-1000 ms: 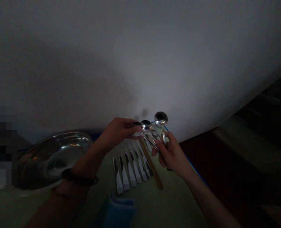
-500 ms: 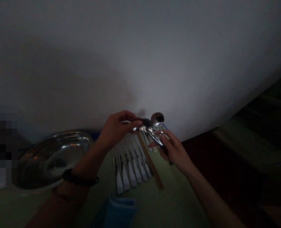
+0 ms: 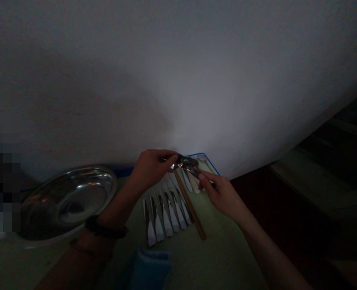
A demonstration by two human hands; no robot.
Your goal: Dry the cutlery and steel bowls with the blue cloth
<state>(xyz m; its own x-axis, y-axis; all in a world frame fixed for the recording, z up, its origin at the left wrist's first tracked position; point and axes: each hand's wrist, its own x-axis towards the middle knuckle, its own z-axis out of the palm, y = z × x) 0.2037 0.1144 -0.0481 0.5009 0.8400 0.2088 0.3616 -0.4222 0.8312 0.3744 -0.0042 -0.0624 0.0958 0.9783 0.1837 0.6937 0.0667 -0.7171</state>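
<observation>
Several shiny metal spoons [image 3: 188,162] are held together between my hands, a little above the table. My left hand [image 3: 151,169] pinches them at the bowl end. My right hand [image 3: 216,189] is closed around their handles. Below them lie a pair of wooden chopsticks [image 3: 193,209] and a row of metal cutlery [image 3: 168,217] with pale handle ends; my left hand hides part of the row's far end. Another spoon [image 3: 202,158] lies by the table's far right corner.
A large metal basin [image 3: 104,177] stands on the left. Near the front of the green table [image 3: 221,249] is a folded blue cloth [image 3: 151,266]. A pale wall [image 3: 178,80] rises right behind the table, and the right side drops to a dark floor.
The round-bowled spoon that stuck up from my right hand has come down among the others. My right hand has shifted slightly left and its fingers have closed in.
</observation>
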